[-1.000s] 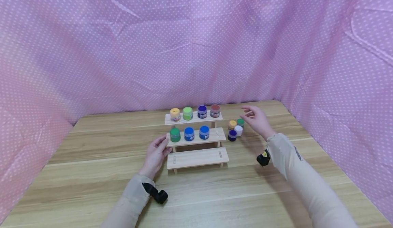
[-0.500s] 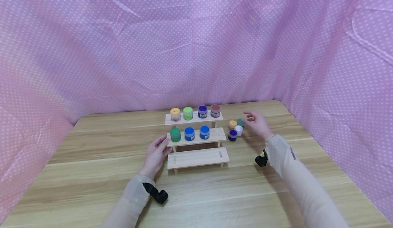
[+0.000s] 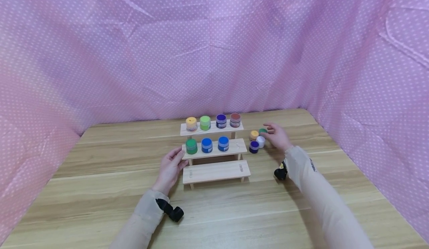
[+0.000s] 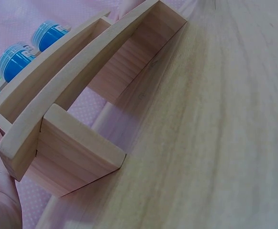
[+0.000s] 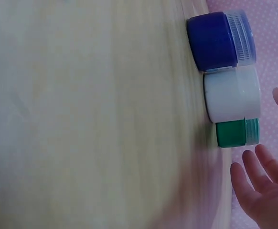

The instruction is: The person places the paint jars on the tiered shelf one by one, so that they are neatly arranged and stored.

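Note:
A three-tier wooden display stand point(image 3: 216, 172) sits on the table. My left hand point(image 3: 169, 171) holds the left end of its middle shelf between thumb and fingers; the far fingers are partly hidden. My right hand point(image 3: 277, 137) reaches over a small group of paint jars right of the stand, its fingers spread and apart. Nearest its fingertips is a green paint jar point(image 5: 232, 132), partly covered in the head view. Beside it stand a white paint jar point(image 5: 232, 94), a dark blue paint jar point(image 5: 213, 42) and a yellow paint jar point(image 3: 254, 135).
On the top shelf point(image 3: 214, 128) stand yellow, light green, dark blue and reddish-brown jars. The middle shelf bears a green jar point(image 3: 191, 147) and two blue jars point(image 3: 223, 144). A pink dotted cloth point(image 3: 207, 55) hangs behind the wooden table point(image 3: 214, 215).
My right hand has come down and left toward the green jar by the stand. The left hand stays at the middle shelf's end. The jars have not moved.

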Motion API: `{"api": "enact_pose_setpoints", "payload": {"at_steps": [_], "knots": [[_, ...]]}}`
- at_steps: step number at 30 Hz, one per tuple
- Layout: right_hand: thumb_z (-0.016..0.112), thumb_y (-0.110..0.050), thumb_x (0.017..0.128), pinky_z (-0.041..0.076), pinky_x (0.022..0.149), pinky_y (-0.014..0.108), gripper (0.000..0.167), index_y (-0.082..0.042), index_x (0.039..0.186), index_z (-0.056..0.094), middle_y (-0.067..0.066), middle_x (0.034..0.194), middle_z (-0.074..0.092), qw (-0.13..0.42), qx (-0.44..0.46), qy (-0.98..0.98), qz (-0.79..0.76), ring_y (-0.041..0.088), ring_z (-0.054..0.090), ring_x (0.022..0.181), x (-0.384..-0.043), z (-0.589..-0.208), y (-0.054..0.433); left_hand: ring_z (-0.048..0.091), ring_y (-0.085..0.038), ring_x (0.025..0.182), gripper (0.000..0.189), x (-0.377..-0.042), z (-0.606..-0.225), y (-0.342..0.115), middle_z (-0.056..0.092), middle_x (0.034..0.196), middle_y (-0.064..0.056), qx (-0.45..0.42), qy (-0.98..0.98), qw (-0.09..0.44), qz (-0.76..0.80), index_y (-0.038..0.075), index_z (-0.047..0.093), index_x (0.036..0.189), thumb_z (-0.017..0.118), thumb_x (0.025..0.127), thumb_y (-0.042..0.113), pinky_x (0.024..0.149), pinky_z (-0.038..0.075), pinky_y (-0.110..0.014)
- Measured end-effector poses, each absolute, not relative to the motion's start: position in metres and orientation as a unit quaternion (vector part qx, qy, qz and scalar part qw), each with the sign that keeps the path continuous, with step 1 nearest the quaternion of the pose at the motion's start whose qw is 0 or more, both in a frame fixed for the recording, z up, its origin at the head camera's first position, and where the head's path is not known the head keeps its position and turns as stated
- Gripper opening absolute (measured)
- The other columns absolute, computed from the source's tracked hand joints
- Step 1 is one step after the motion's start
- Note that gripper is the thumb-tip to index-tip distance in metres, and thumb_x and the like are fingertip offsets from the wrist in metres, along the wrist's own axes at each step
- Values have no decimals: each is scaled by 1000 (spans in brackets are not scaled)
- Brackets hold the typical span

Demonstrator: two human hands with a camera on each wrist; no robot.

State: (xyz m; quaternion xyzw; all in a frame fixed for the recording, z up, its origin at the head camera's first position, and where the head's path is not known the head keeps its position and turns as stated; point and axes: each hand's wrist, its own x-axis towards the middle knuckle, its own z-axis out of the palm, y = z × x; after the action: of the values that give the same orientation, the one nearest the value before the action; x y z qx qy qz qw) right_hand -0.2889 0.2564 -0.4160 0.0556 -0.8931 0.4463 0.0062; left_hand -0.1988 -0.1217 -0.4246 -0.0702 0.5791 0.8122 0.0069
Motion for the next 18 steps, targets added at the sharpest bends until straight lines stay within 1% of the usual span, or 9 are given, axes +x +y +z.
{"api": "enact_pose_setpoints", "payload": {"at_steps": [5,8,11,12,15,18], "knots": [[59,-17,94,39,104,55,53,3,138,39,34,136,39,0,55,-898,436,48,44,124,-295,-420,255,58,-4,73,36,-199,-425,-122,61,95,8,-68,573,8,817,-9,43,131,48,98,4,67,54,-15],[58,-16,93,39,105,55,52,2,138,39,33,136,39,-6,54,-896,440,47,43,124,-296,-421,254,58,-4,71,33,-198,-425,-122,61,94,9,-67,569,7,819,-8,45,129,47,97,2,67,54,-14],[59,-20,93,40,104,55,54,2,138,40,33,135,39,-8,60,-892,449,48,43,123,-294,-420,254,59,-4,71,29,-199,-425,-122,61,93,9,-67,566,6,822,-5,48,125,47,97,2,66,54,-15],[61,-23,92,43,100,53,54,1,137,42,33,133,41,-2,66,-891,449,46,46,121,-293,-420,254,59,-4,71,28,-199,-425,-123,61,93,9,-67,566,6,822,-5,48,125,47,97,2,66,54,-15],[61,-28,92,45,98,52,56,0,136,43,33,131,42,-2,70,-891,449,46,46,119,-291,-418,254,59,-3,73,29,-199,-425,-123,61,93,9,-67,567,8,821,-5,48,126,47,97,2,67,54,-15],[60,-24,93,44,100,52,53,0,137,42,32,132,42,-4,64,-892,448,47,45,121,-292,-419,253,59,-3,74,31,-199,-425,-123,61,94,9,-67,570,9,819,-7,46,127,47,97,3,67,54,-15]]}}
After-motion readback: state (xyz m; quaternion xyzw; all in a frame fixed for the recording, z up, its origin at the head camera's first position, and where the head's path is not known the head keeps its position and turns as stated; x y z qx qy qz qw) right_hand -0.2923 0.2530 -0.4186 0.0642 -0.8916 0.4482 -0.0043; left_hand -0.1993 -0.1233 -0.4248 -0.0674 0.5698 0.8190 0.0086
